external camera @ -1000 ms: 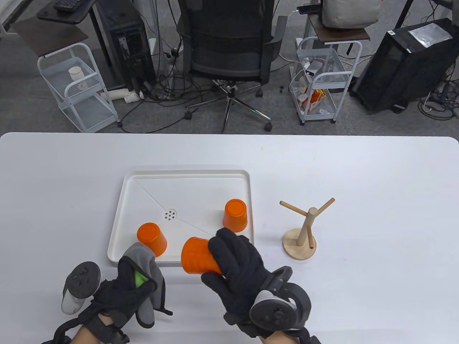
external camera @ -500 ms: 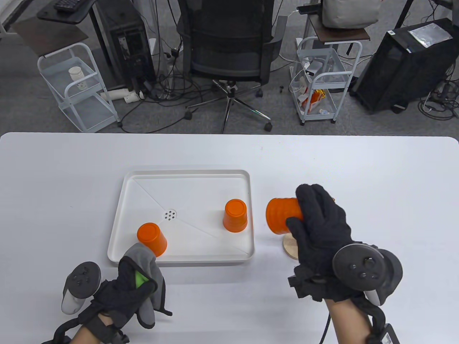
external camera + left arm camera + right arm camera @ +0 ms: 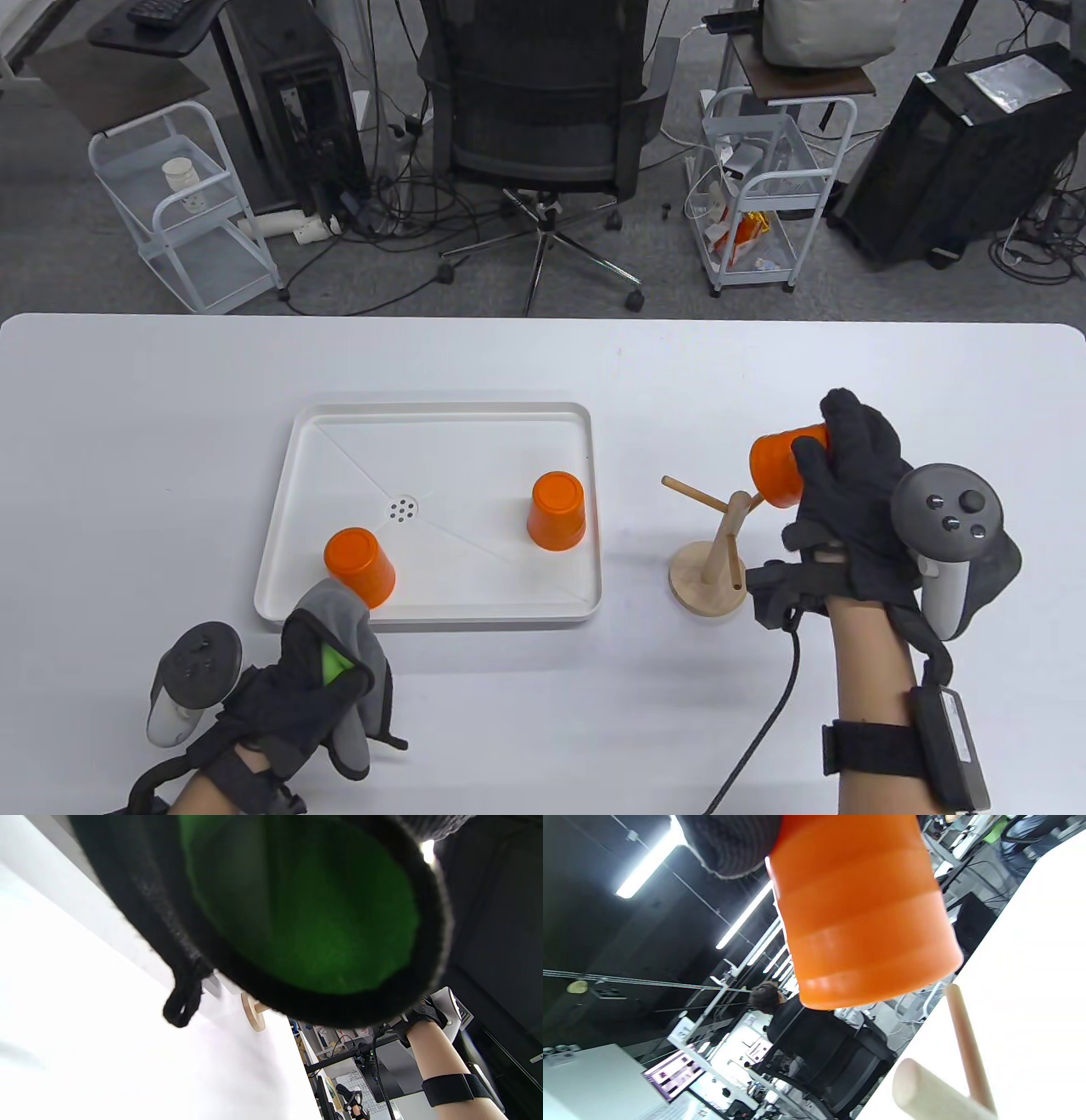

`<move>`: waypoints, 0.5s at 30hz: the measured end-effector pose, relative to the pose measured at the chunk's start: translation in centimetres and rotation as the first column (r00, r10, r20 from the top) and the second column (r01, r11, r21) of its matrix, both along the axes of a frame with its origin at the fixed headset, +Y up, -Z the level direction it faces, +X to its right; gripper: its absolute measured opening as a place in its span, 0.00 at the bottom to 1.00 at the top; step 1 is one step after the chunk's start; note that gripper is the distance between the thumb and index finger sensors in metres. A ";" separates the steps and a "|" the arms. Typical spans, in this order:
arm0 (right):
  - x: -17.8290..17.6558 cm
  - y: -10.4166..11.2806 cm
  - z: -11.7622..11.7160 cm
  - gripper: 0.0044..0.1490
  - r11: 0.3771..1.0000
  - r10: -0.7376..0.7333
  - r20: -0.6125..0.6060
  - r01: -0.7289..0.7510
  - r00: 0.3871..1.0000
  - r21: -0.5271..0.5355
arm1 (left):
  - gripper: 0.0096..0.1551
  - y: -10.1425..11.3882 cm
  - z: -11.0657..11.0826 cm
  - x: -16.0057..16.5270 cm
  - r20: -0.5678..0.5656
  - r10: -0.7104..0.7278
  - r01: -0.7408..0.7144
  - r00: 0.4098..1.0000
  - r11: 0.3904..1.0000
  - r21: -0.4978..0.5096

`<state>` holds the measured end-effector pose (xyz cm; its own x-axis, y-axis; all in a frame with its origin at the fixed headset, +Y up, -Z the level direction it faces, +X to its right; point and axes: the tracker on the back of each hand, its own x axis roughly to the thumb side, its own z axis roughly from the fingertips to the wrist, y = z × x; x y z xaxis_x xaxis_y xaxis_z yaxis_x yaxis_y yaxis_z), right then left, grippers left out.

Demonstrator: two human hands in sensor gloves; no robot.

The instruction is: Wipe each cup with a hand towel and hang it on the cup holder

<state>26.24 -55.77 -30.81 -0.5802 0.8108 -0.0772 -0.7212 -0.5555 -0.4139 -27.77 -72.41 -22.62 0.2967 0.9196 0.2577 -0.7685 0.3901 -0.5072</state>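
From above, the right hand in its black glove grips a ribbed orange plastic cup, tipped on its side in the air over the right arm of the wooden peg cup holder. Two more orange cups sit upside down in the white square tray (one by its right edge). The left hand grips a grey hand towel near the tray's front corner.

From the left wrist, the towel's green inside fills the view.

From the right wrist, the cup's open end hangs close to a wooden peg.
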 end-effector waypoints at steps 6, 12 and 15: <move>1.6 -1.9 -1.5 0.40 0.994 -0.041 0.038 0.044 0.998 -0.095 | 0.48 0.0 0.1 0.0 0.000 -0.002 0.002 1.000 1.000 -0.006; 2.1 -3.5 -2.3 0.40 0.989 -0.050 0.049 0.057 0.998 -0.135 | 0.48 -0.1 0.1 0.1 0.001 -0.007 0.007 1.000 1.000 -0.011; 2.0 -4.4 -2.6 0.40 0.986 -0.034 0.050 0.042 0.998 -0.159 | 0.48 -0.2 0.1 0.1 -0.001 -0.011 0.011 1.000 1.000 -0.011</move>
<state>28.29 -60.14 -33.44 -0.5420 0.8071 -0.2342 -0.7247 -0.5900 -0.3559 -27.71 -72.57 -22.56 0.3067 0.9192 0.2468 -0.7651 0.3924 -0.5106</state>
